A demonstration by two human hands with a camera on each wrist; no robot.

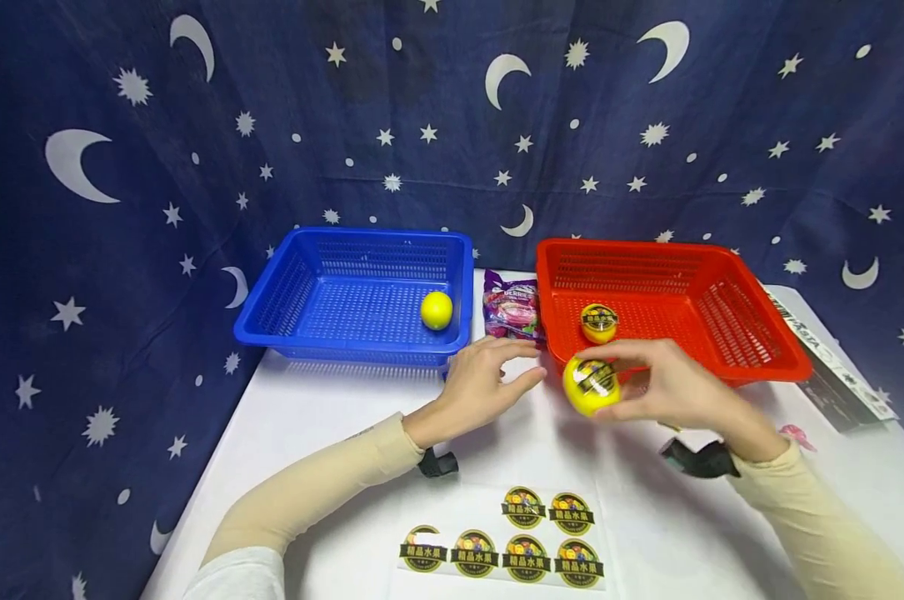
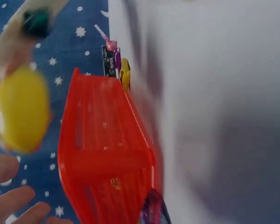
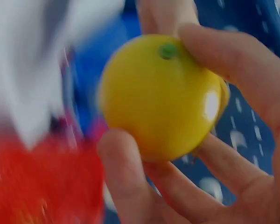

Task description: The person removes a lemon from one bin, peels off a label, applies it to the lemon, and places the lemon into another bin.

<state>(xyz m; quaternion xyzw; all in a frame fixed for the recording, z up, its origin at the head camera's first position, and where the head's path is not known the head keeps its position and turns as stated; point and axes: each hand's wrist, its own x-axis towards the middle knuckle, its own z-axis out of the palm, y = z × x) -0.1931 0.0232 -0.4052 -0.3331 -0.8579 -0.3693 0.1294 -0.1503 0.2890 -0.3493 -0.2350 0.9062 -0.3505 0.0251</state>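
Observation:
My right hand (image 1: 665, 383) grips a shiny yellow round fruit (image 1: 590, 400) over the front edge of the red basket (image 1: 766, 358). A black and gold round sticker is on the fruit, and a green stem spot shows in the right wrist view. Beside it, my left hand (image 1: 481, 383) has its fingers parted and holds nothing, a short gap from the fruit. Another yellow fruit (image 1: 598, 335) with the same kind of sticker lies in the red basket. On the table near me are several round stickers (image 1: 526, 558) on a white backing sheet.
A blue basket (image 1: 354, 340) stands at the back left with one plain yellow fruit (image 1: 437, 311) inside. Between the baskets lies a purple berries packet (image 1: 511, 308). Right of the red basket are a black-and-white box (image 1: 834, 371) and a pink item (image 1: 798, 436).

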